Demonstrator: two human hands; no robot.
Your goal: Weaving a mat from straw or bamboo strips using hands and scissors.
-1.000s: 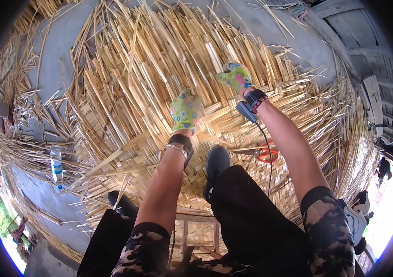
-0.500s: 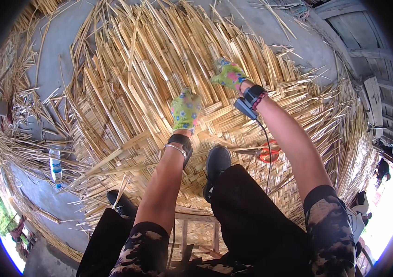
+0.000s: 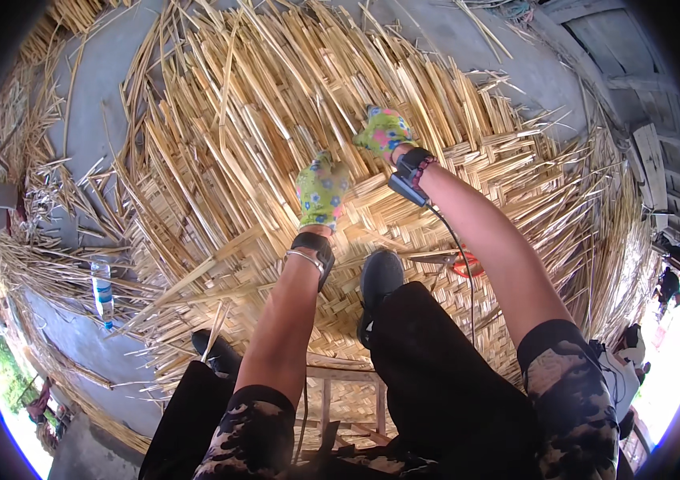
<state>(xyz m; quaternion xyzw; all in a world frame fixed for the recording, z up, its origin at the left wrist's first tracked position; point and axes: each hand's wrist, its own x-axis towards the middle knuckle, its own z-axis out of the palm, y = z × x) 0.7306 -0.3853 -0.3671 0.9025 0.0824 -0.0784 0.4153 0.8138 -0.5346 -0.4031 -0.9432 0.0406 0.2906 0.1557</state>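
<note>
A large mat of split reed strips (image 3: 428, 220) spreads over the ground, its near part tightly woven in a slanting pattern. Long loose reed strips (image 3: 220, 152) fan out from its far side. My left hand (image 3: 322, 190), in a green flowered glove, is closed on strips at the edge of the weave. Further off and to the right, my right hand (image 3: 386, 133), gloved alike, has its fingers curled round a reed strip; the fingertips are partly hidden. Scissors (image 3: 466, 264) with orange handles lie on the mat beneath my right forearm, partly covered by a cable.
My dark shoe (image 3: 381, 276) rests on the mat; the other shoe (image 3: 217, 352) is at its left edge. A wooden stool (image 3: 344, 373) stands below me. To the left lies a plastic bottle (image 3: 102, 292) among scattered reeds. Weathered planks (image 3: 648, 172) line the right side.
My right hand has moved a little to the left, nearer my left hand. The left hand stays almost in place. The forearm and cable now cover more of the scissors.
</note>
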